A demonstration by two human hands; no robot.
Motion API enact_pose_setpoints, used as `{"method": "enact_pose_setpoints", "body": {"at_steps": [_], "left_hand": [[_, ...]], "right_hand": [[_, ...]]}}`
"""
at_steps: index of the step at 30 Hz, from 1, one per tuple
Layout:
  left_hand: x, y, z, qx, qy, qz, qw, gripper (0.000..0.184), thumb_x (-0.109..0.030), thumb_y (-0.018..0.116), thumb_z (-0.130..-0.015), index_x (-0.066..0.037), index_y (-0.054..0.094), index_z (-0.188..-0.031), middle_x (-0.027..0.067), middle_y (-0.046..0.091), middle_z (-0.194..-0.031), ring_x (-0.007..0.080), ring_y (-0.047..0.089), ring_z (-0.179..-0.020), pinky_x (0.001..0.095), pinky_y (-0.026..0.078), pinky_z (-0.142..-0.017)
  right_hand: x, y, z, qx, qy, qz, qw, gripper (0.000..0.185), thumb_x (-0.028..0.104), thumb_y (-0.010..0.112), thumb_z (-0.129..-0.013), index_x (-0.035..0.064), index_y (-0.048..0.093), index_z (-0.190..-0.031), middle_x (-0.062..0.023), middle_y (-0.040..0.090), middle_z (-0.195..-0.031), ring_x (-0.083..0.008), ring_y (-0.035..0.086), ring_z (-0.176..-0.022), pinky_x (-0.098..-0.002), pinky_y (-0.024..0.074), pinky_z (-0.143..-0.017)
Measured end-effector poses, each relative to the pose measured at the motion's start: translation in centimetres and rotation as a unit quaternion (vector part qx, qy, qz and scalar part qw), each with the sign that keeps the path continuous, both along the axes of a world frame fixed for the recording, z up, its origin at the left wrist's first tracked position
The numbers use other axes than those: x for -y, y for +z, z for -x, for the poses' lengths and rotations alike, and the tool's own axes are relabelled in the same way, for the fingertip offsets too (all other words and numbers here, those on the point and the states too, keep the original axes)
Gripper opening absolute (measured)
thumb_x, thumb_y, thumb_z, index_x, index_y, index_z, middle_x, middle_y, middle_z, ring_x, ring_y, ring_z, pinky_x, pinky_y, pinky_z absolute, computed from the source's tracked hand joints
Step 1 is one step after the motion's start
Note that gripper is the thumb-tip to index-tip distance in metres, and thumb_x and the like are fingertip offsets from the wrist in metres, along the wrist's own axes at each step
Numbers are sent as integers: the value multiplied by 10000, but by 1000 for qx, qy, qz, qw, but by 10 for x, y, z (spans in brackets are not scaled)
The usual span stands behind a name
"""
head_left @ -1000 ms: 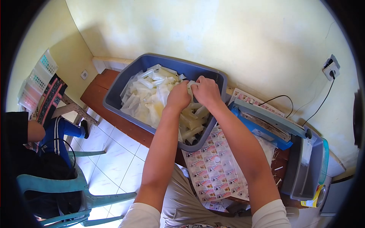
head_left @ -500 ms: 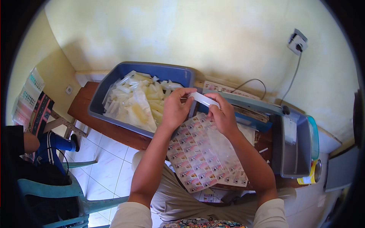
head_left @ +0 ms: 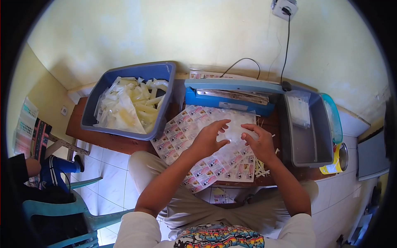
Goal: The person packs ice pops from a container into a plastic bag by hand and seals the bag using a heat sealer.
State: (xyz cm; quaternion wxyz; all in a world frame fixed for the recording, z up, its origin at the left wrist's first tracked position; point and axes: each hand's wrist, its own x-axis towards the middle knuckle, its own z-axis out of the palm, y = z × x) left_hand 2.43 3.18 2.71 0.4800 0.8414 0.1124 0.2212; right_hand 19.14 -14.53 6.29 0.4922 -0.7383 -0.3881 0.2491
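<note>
Clear plastic [head_left: 235, 131] lies on printed sheets [head_left: 178, 130] overhanging the front edge of the surface [head_left: 78, 126], between left hand [head_left: 209, 139] and right hand [head_left: 262, 144], both similarly near, fingers parted; its long axis and any contact are unclear.

No text is reading legibly: small repeated labels [head_left: 178, 129] are covering sheets [head_left: 199, 178] in front of the blue sealer [head_left: 231, 85], whose front is bearing a pale sticker [head_left: 227, 106].

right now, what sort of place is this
Likely a small packing workspace: what looks like a blue bag sealer, a tub of pale plastic packets and printed sheets share one bench.
</note>
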Motion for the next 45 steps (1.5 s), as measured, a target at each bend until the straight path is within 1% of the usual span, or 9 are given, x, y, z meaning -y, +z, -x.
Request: {"method": "enact_pose_setpoints", "body": {"at_steps": [2, 6, 11, 14, 28, 30, 37, 43, 45], "left_hand": [[11, -11, -3, -48, 32, -104, 993, 745, -128, 930, -817, -118, 595, -1481, 129, 744, -1209, 285, 733, -1103, 407, 596, -968], [22, -15, -8, -98, 52, -145, 983, 673, -143, 910, -827, -113, 619, -1433, 116, 745, -1166, 306, 717, -1107, 422, 580, -978], [13, -24, -18, -58, 75, -124, 988, 267, -77, 823, -896, -56, 741, -1149, 117, 750, -1033, 297, 757, -942, 401, 607, -839], [11, -22, -21, -4, 92, -88, 992, 163, -60, 817, -909, -42, 763, -1062, 128, 750, -987, 276, 766, -879, 377, 612, -781], [15, -18, -17, 34, 84, -20, 996, 127, -75, 821, -949, 9, 762, -1025, 134, 745, -1021, 240, 783, -911, 344, 662, -735], [17, -23, -16, 29, 77, -16, 997, 136, -77, 824, -946, 10, 764, -1031, 139, 744, -1028, 243, 783, -916, 347, 674, -743], [15, -37, -13, 27, 112, 8, 993, 174, -88, 820, -949, 16, 773, -1079, 143, 760, -1073, 241, 786, -951, 345, 699, -769], [12, -35, -9, -8, 116, 13, 993, 196, -108, 821, -954, 24, 774, -1091, 161, 785, -1100, 255, 794, -984, 356, 687, -783], [11, -36, -8, -14, 116, 17, 993, 199, -114, 822, -954, 26, 773, -1087, 160, 789, -1092, 259, 795, -982, 358, 685, -787]], "right_hand": [[11, -23, -8, 45, 5, -4, 999, 340, 151, 775, -966, 38, 758, -1286, -164, 782, -1211, -256, 774, -978, -382, 600, -898], [24, -33, -5, 78, -2, -12, 997, 317, 119, 784, -923, 35, 767, -1229, -171, 775, -1197, -325, 750, -1117, -416, 569, -989], [36, -19, -2, 117, 14, 1, 993, 252, 96, 769, -896, 29, 757, -1139, -168, 766, -1111, -338, 753, -1045, -427, 574, -949], [33, -20, -1, 153, 37, -17, 987, 225, 82, 760, -889, 33, 747, -1108, -170, 757, -1083, -353, 746, -1019, -437, 573, -932], [-5, -64, 25, 194, -22, -62, 979, 322, 13, 735, -904, 21, 614, -1202, -206, 610, -1226, -409, 644, -1151, -471, 534, -974], [-7, -66, 30, 130, -1, -54, 990, 377, -23, 721, -879, 16, 579, -1226, -216, 577, -1260, -420, 632, -1159, -481, 532, -993], [-7, -62, 37, 183, 75, -92, 976, 450, -49, 718, -849, 18, 565, -1267, -238, 573, -1316, -431, 637, -1180, -473, 547, -1001], [-10, -57, 29, 165, 95, 16, 982, 490, 111, 865, -835, 70, 608, -1250, -175, 696, -1071, -391, 695, -1060, -513, 557, -930], [-13, -61, 25, 270, 56, 18, 961, 493, 180, 908, -815, 101, 631, -1216, -113, 713, -982, -356, 701, -974, -507, 542, -875]]}}
